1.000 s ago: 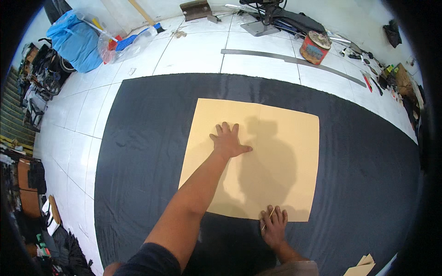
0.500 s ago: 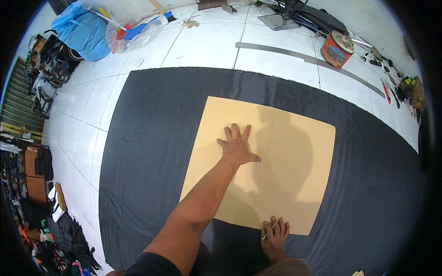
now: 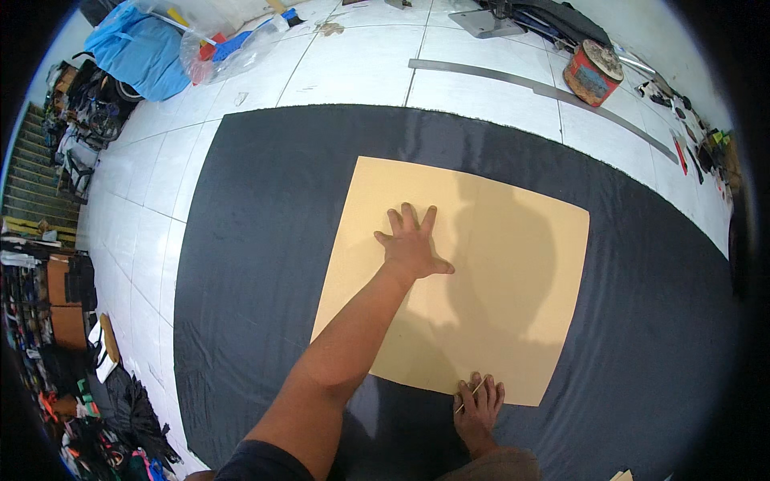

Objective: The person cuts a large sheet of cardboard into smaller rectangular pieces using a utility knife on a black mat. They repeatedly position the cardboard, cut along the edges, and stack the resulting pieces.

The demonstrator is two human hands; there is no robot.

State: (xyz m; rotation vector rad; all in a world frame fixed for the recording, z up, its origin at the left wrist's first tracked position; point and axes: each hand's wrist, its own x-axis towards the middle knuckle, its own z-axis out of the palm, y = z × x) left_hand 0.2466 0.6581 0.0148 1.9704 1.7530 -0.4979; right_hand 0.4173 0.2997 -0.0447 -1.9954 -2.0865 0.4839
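A large tan sheet [image 3: 513, 321], like card or stiff paper, lies flat on a wide black cloth [image 3: 249, 240] spread over the floor. My left hand [image 3: 410, 247] presses on the left part of the sheet, palm down with fingers spread. At the sheet's near edge, my right hand [image 3: 478, 405] rests with its fingers bent, touching the sheet. A thin pale stick [image 3: 472, 395] slants across those fingers; its kind is too small to tell. A shadow falls over the middle and right of the sheet.
Beyond the cloth, a long metal strip [image 3: 497, 78] lies on white tiles near a red can [image 3: 593, 74]. A blue bag [image 3: 143, 52] stands far left. Clutter [image 3: 120, 409] lines the left side. Small tools [image 3: 690, 156] lie far right.
The view has shifted a little, so the sheet and cloth sit slightly higher in it. Both hands keep their places on the sheet.
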